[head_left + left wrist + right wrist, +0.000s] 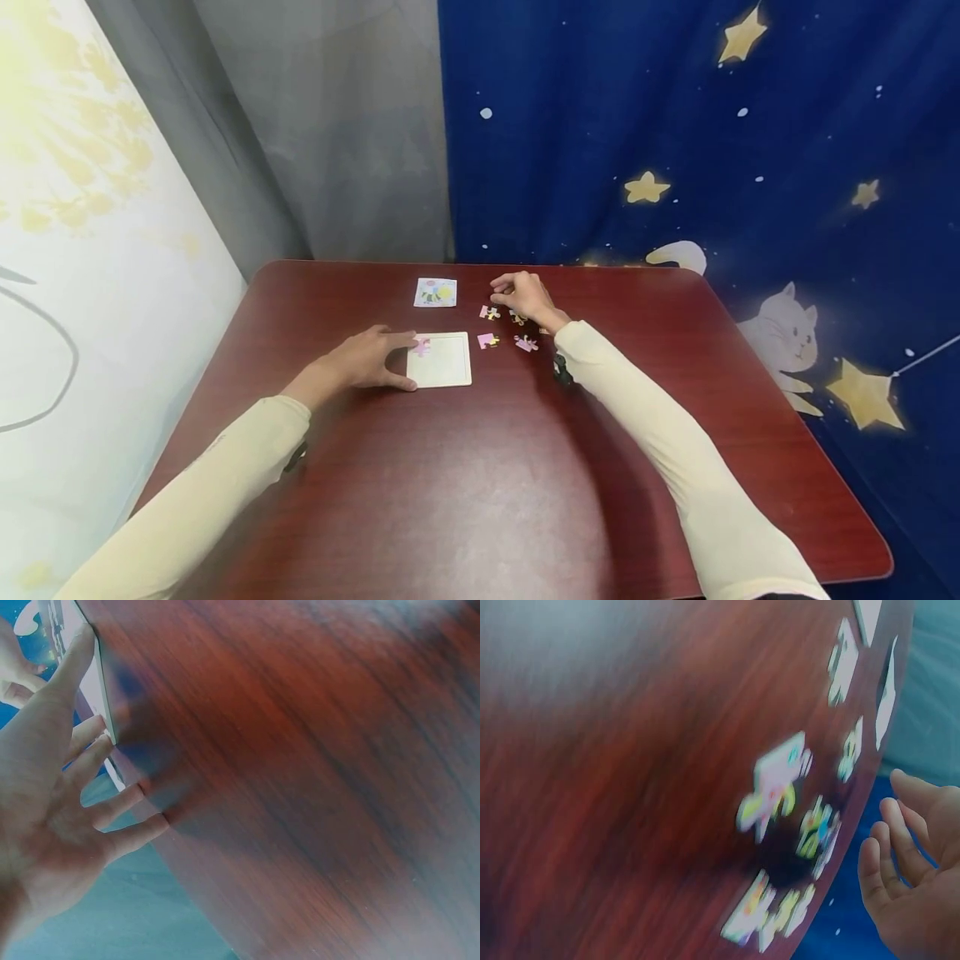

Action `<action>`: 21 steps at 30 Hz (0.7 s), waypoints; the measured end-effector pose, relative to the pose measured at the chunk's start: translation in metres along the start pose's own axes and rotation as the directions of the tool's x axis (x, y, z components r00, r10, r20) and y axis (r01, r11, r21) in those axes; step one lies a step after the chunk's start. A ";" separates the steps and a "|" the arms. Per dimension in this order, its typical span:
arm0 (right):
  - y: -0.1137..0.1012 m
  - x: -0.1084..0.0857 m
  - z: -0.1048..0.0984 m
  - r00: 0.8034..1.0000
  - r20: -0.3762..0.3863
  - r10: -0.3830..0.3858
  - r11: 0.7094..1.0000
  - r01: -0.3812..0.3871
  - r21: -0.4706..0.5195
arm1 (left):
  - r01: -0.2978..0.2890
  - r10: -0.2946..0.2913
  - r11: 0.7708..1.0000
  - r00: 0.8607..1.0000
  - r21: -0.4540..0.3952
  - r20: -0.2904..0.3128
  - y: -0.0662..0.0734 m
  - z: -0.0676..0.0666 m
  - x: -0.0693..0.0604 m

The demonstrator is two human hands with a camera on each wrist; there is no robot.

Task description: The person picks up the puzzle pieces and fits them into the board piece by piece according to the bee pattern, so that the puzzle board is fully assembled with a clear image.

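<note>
My left hand (363, 358) lies at the left side of a square white tray (442, 385), thumb near its lower left corner and a finger at its upper left. In the left wrist view the fingers of my left hand (71, 780) are spread and fairly straight. A pink puzzle piece (422, 347) lies in the tray's upper left corner. My right hand (525, 296) hovers over the far side of the loose pieces. The right wrist view shows my right hand (919, 862) with loosely bent fingers and nothing visible between them; a pink-and-yellow piece (778, 769) lies on the table nearby.
Several loose pieces, among them a pink one (487, 341) and a purple one (527, 343), lie right of the tray on the dark red table (465, 483). Behind the tray is a small picture card (436, 292). Curtains (555, 150) hang past the table's far edge.
</note>
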State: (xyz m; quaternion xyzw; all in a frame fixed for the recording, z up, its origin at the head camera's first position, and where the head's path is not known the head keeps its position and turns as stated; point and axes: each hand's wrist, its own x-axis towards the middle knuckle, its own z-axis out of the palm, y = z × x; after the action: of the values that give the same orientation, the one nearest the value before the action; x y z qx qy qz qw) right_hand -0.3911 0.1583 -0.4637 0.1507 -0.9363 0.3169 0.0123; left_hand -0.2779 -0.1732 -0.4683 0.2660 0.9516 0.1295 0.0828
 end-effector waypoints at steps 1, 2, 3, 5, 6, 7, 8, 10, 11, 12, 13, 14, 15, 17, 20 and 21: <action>0.003 0.001 -0.002 1.000 -0.005 0.009 1.000 -0.009 0.000 | -0.001 0.001 1.000 1.000 -0.001 0.000 -0.001 0.000 0.000; 0.007 0.003 -0.004 1.000 -0.009 0.012 1.000 -0.012 -0.005 | -0.004 0.004 1.000 1.000 -0.001 0.002 -0.001 0.000 0.000; 0.010 0.004 -0.006 1.000 -0.012 0.014 1.000 -0.015 -0.011 | -0.006 0.006 1.000 1.000 -0.002 0.003 -0.002 -0.001 0.000; 0.015 0.005 -0.009 1.000 -0.014 0.022 1.000 -0.022 -0.010 | -0.010 0.010 1.000 1.000 -0.007 0.004 -0.003 0.000 0.001; 0.018 0.006 -0.012 1.000 -0.014 0.025 1.000 -0.025 -0.013 | -0.010 0.010 1.000 1.000 -0.010 0.004 -0.003 0.000 0.001; 0.020 0.006 -0.013 1.000 -0.009 0.025 0.999 -0.026 -0.019 | -0.013 0.013 1.000 1.000 -0.013 0.003 -0.004 0.000 0.001; 0.022 0.007 -0.015 1.000 -0.003 0.025 0.999 -0.025 -0.028 | -0.014 0.015 1.000 1.000 -0.013 0.002 -0.004 0.000 0.000; 0.027 0.008 -0.018 1.000 0.016 0.027 0.999 -0.026 -0.044 | -0.023 0.023 1.000 1.000 -0.012 -0.004 -0.004 0.001 0.000; 0.029 0.008 -0.019 0.999 0.028 0.026 0.998 -0.025 -0.060 | -0.027 0.027 1.000 1.000 -0.013 -0.005 -0.004 0.002 0.001; 0.031 0.009 -0.020 0.999 0.043 0.023 0.997 -0.020 -0.079 | -0.027 0.027 1.000 1.000 -0.014 -0.005 -0.003 0.002 0.001; 0.033 0.009 -0.021 0.998 0.057 0.022 0.995 -0.017 -0.097 | -0.026 0.026 1.000 1.000 -0.014 -0.003 -0.003 0.002 0.001; 0.035 0.010 -0.021 0.997 0.073 0.019 0.993 -0.011 -0.115 | -0.024 0.024 1.000 1.000 -0.013 0.002 -0.002 0.002 0.001; 0.036 0.010 -0.021 0.996 0.089 0.013 0.991 -0.001 -0.133 | -0.022 0.022 1.000 1.000 -0.013 0.007 -0.002 0.002 0.001; 0.037 0.010 -0.020 0.993 0.121 0.000 0.986 0.020 -0.166 | -0.013 0.013 1.000 1.000 -0.013 0.018 -0.001 0.001 0.001; 0.037 0.011 -0.018 0.988 0.155 -0.024 0.980 0.054 -0.193 | -0.009 0.010 1.000 1.000 -0.006 0.024 -0.001 -0.001 0.000; 0.036 0.011 -0.018 0.987 0.160 -0.034 0.977 0.067 -0.202 | -0.011 0.011 1.000 1.000 -0.006 0.021 -0.001 -0.002 0.000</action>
State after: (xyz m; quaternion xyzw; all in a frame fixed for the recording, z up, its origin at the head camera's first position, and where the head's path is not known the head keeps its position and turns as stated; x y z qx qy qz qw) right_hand -0.4135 0.1931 -0.4690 0.1967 -0.9581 0.2046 -0.0370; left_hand -0.2792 -0.1743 -0.4666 0.2722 0.9489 0.1299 0.0926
